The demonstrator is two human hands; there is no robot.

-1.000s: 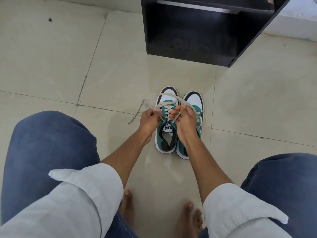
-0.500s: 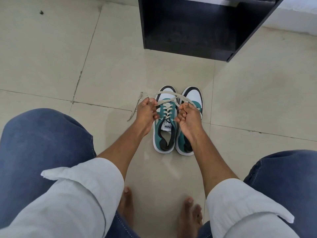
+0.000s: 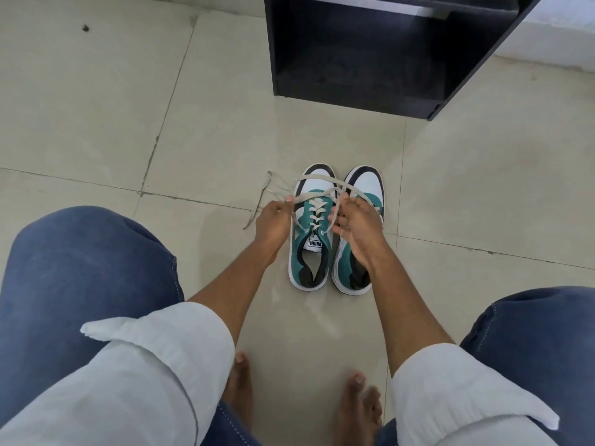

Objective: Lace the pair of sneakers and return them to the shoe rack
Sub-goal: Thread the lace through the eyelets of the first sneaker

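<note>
Two teal, white and black sneakers stand side by side on the tiled floor, toes pointing away from me. The left sneaker (image 3: 310, 249) has a cream lace (image 3: 317, 189) threaded up its eyelets, its two ends crossed over the toe. My left hand (image 3: 273, 220) pinches one lace end beside the shoe. My right hand (image 3: 355, 220) holds the other end, fingers partly spread, and covers the middle of the right sneaker (image 3: 363, 188). Whether the right sneaker is laced is hidden by that hand.
A dark shoe rack (image 3: 370, 49) with an open bottom shelf stands on the floor just beyond the sneakers. A loose lace (image 3: 260, 201) lies on the tiles left of the shoes. My knees in blue jeans and bare feet (image 3: 357, 410) frame the near floor.
My hands have drawn apart, pulling the lace ends out sideways so they cross over the toe. My right hand's fingers have loosened and spread. The sneakers stayed put.
</note>
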